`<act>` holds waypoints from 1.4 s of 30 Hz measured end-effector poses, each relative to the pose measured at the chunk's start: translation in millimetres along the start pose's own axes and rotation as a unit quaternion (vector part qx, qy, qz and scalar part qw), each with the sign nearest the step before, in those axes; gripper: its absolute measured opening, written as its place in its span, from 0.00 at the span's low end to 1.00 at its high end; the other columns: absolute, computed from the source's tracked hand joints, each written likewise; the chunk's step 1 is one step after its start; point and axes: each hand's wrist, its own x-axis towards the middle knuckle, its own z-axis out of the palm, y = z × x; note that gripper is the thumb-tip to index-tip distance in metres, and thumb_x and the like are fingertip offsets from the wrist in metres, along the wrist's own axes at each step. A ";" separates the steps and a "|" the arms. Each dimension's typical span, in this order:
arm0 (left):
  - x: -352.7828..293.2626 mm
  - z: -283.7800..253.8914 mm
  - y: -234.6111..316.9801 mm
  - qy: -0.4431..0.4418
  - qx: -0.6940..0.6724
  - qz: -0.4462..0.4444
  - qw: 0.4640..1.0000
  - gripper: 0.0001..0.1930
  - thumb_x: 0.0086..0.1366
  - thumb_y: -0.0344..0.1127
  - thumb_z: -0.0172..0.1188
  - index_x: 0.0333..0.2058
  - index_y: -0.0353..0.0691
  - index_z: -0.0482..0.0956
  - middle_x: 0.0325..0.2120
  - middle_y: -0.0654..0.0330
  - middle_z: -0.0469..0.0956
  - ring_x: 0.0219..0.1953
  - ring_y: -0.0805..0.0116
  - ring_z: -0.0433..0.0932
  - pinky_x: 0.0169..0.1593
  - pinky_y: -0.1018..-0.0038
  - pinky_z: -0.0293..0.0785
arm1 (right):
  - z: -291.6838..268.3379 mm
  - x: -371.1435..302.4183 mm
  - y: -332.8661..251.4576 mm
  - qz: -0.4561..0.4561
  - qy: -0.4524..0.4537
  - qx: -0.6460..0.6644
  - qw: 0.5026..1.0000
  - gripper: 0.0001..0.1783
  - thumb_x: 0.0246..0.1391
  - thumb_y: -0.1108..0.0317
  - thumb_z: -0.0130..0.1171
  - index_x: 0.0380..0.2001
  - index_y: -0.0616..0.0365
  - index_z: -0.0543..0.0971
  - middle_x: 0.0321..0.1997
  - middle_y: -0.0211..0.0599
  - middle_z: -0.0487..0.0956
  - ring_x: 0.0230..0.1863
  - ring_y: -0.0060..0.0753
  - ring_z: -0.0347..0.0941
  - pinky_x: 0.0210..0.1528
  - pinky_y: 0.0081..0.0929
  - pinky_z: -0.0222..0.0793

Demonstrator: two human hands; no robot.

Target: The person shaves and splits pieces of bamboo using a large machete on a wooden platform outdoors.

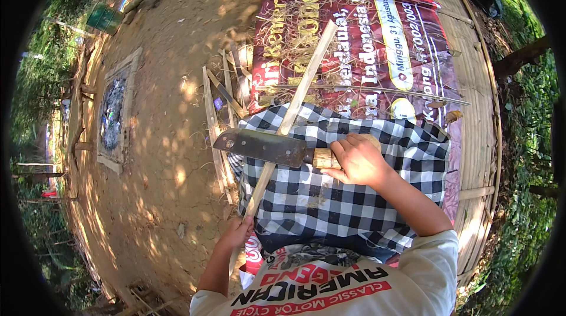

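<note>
My right hand [361,161] is wrapped round the wooden handle of a machete [259,146]. Its broad dark blade points left and lies across a long pale bamboo strip [309,79], hiding a short stretch of it. Near its lower end, my left hand [237,231] grips the strip, which slants up and to the right away from me. Beneath both is a black-and-white checked cloth [348,204] spread over my lap.
A dark red printed banner [359,39] littered with curly shavings covers a bamboo platform [471,139]. A thin stick [389,89] lies across it. Several split bamboo pieces [213,121] lie to the left. Farther left, a framed pit [113,109] sits in the dirt ground, and a green container [105,18] stands beyond.
</note>
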 end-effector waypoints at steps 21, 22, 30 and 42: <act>34.3 -11.7 -17.8 0.094 0.223 0.119 0.963 0.29 0.67 0.52 0.50 0.23 0.25 0.72 0.12 0.52 0.65 0.18 0.66 0.65 0.26 0.64 0.64 | -69.0 -34.9 -16.6 0.218 -0.026 0.312 0.924 0.23 0.51 0.50 0.61 0.28 0.64 0.77 0.15 0.37 0.73 0.16 0.36 0.72 0.20 0.31 0.64; 32.5 -11.6 -17.6 0.104 0.235 0.137 0.957 0.29 0.67 0.52 0.50 0.23 0.25 0.72 0.12 0.51 0.66 0.19 0.66 0.66 0.26 0.64 0.64 | -71.0 -43.4 -14.0 0.246 -0.014 0.367 0.897 0.24 0.52 0.49 0.59 0.28 0.64 0.76 0.15 0.36 0.73 0.17 0.33 0.71 0.21 0.29 0.64; 34.4 -23.5 -30.2 0.120 0.260 0.119 0.951 0.28 0.65 0.52 0.52 0.24 0.26 0.75 0.16 0.42 0.71 0.21 0.56 0.74 0.29 0.61 0.68 | -80.9 -56.5 5.9 0.395 0.123 0.628 0.660 0.19 0.57 0.57 0.56 0.31 0.65 0.70 0.18 0.35 0.72 0.21 0.26 0.70 0.37 0.34 0.73; 36.8 -29.7 -6.6 0.178 0.346 0.142 0.910 0.25 0.62 0.51 0.55 0.24 0.29 0.77 0.19 0.41 0.74 0.27 0.43 0.76 0.32 0.58 0.70 | -69.1 -72.5 -20.2 0.425 -0.024 0.638 0.641 0.18 0.37 0.74 0.63 0.34 0.67 0.70 0.20 0.37 0.73 0.22 0.30 0.73 0.37 0.35 0.74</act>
